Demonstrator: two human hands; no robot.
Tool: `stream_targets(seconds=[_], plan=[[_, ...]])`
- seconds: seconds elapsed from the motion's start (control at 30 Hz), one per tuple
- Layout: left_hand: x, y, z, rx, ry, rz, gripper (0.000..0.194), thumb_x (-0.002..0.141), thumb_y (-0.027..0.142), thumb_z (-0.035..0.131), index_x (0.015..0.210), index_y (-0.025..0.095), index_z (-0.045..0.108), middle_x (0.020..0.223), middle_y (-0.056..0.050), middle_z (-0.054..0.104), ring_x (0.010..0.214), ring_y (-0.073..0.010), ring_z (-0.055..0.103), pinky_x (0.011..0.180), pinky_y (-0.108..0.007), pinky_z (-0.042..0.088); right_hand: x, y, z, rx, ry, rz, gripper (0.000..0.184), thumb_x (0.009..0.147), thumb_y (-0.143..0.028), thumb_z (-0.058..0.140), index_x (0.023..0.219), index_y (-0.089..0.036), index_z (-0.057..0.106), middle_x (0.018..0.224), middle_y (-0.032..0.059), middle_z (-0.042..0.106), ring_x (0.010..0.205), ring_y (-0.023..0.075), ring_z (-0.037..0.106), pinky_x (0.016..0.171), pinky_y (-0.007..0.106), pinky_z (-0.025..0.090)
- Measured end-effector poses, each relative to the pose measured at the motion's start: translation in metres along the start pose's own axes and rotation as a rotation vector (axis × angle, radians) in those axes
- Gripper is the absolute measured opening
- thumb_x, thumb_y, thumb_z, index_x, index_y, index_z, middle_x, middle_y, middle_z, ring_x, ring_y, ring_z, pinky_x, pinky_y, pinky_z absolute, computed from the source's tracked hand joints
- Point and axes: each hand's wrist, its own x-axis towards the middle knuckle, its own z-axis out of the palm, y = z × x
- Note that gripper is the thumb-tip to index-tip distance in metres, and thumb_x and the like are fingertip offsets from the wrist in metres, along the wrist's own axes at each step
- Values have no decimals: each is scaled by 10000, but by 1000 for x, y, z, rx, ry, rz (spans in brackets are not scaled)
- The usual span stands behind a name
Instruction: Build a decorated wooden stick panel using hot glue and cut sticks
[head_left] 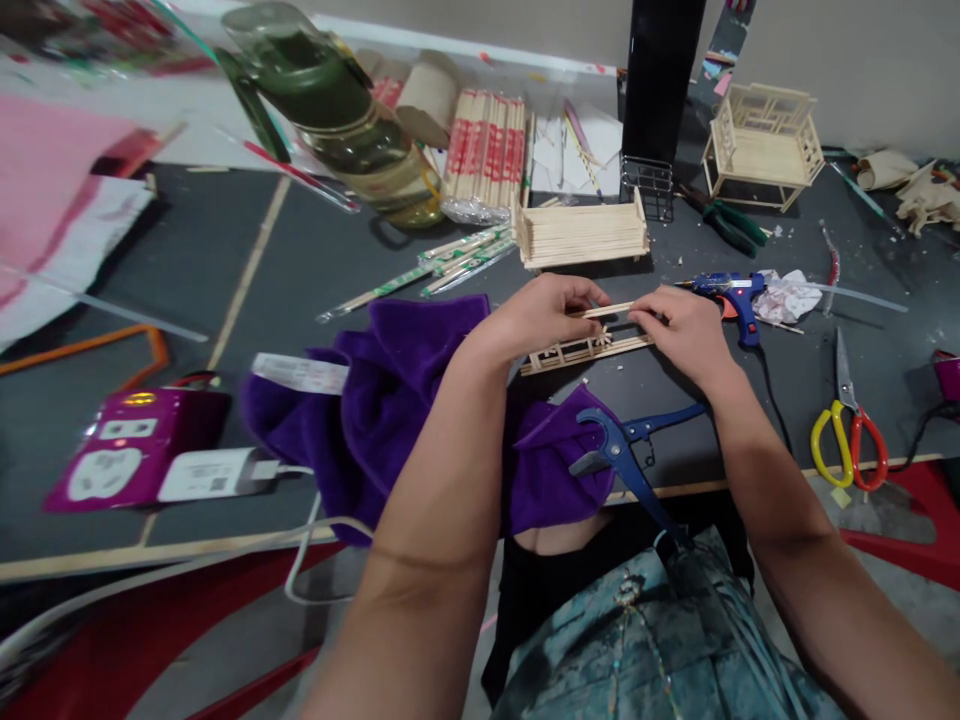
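Note:
My left hand (551,312) pinches the left part of a thin wooden stick (619,308). At the stick's other end, the fingers of my right hand (671,325) are closed on it. Just below lies a small lattice frame (577,352) of glued sticks with a little star-shaped piece in it; whether the held stick touches it I cannot tell. Behind my hands stands a miniature wooden bench (585,232). A blue hot glue gun (739,295) lies right of my right hand. Nearer to me, a blue pipe cutter (619,450) rests partly on a purple cloth (412,390).
Scissors (847,420) lie at the right edge, with green-handled pliers (731,225) and a finished miniature seat (765,150) behind. Wrapped chopsticks (487,150) and a green bottle (352,130) stand at the back. A purple power socket (135,445) with a white charger sits left.

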Motion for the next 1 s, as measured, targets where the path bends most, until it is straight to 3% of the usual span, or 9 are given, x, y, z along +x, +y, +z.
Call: stream_targets(seconds=[0.2, 0.43, 0.6, 0.67, 0.8, 0.9, 1.0], plan=[[0, -1, 1, -8, -10, -13, 322, 777, 238, 736, 1085, 150, 769, 653, 21, 631, 567, -133, 535, 578, -267, 401, 0, 4, -3, 62, 103, 12, 220, 1038, -230, 587, 1000, -225, 803, 985, 50, 797, 953, 205, 715, 837, 315, 474], [2, -6, 2, -91, 38, 28, 237, 756, 173, 783, 991, 157, 751, 626, 56, 604, 565, -101, 511, 582, -231, 386, 0, 23, -10, 184, 393, -9, 163, 995, -272, 626, 909, -228, 756, 918, 22, 781, 817, 181, 675, 787, 317, 493], [8, -9, 4, -133, 59, 18, 242, 710, 162, 793, 949, 156, 757, 625, 44, 631, 580, -117, 531, 595, -242, 398, -2, 34, -20, 212, 502, 34, 182, 1010, -320, 603, 929, -233, 741, 899, 14, 767, 778, 172, 661, 755, 309, 502], [10, -10, 4, -175, 41, 17, 243, 687, 160, 785, 928, 159, 751, 646, 31, 668, 594, -128, 563, 603, -245, 412, -2, 31, -18, 209, 442, 19, 180, 1008, -318, 607, 928, -233, 744, 904, 15, 776, 791, 176, 674, 763, 305, 510], [12, -11, 3, -219, 43, 16, 245, 650, 153, 779, 894, 159, 757, 620, 39, 655, 584, -132, 555, 590, -240, 388, -1, 12, -2, 97, 142, -55, 180, 1012, -275, 614, 961, -235, 783, 993, 39, 818, 920, 201, 734, 831, 307, 518], [14, -12, 3, -227, 47, 37, 238, 629, 147, 778, 866, 155, 768, 636, 31, 663, 595, -131, 548, 591, -238, 381, -1, -1, 9, -61, -45, -25, 198, 1028, -284, 618, 1044, -238, 809, 1117, 61, 837, 1044, 240, 757, 844, 323, 514], [16, -14, 3, -246, 31, 62, 240, 621, 154, 772, 861, 157, 776, 685, 10, 705, 627, -144, 582, 609, -245, 410, -1, -8, 12, -135, -128, 28, 223, 1044, -299, 606, 1103, -245, 815, 1195, 60, 838, 1119, 256, 759, 868, 336, 516]])
